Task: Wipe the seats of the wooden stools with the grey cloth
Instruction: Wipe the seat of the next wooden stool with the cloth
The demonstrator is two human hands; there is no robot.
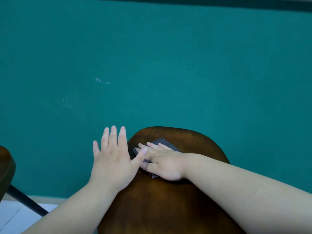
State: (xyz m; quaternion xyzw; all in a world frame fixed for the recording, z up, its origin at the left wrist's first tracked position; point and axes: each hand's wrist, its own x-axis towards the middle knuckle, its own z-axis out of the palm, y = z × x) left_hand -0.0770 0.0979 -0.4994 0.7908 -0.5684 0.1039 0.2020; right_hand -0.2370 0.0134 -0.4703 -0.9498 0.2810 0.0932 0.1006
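The right hand [163, 163] presses flat on the grey cloth [164, 144] atop the wooden stool seat [194, 146]; the left hand [112, 159] hovers open, holding nothing.

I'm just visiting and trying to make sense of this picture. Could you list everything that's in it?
stool: one, dark brown wood, centre bottom, right in front of the person.
second stool: one, dark brown, only an edge at the far left.
stool leg: one, black, slanting down below the second stool.
cloth: one, grey, flat on the near stool's seat, mostly under the right hand.
wall: one, teal green, fills the background, with faint white scuffs.
floor: pale tiles, bottom left corner.
left hand: bare, fingers spread, held at the seat's left edge, thumb near the right hand.
right hand: bare, pressed flat on the cloth.
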